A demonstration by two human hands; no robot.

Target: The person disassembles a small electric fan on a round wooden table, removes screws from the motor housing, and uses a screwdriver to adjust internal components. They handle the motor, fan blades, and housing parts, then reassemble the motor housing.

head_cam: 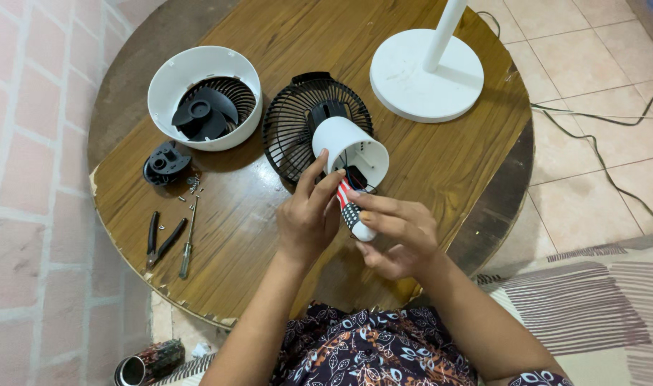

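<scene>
We see the left hand (308,218) steadying the white motor housing (351,149), its fingers spread against the rim, above the black fan grille (291,136) on the round wooden table (441,164). The right hand (398,236) pinches a screwdriver (354,211) with a red, white and black handle, tip inside the housing. Pliers (158,239) and a second screwdriver (188,243) lie well apart to the left

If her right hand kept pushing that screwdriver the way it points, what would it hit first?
Probably the inside of the white motor housing: the right hand aims the screwdriver up-left into its open end. Depth is unclear.
</scene>
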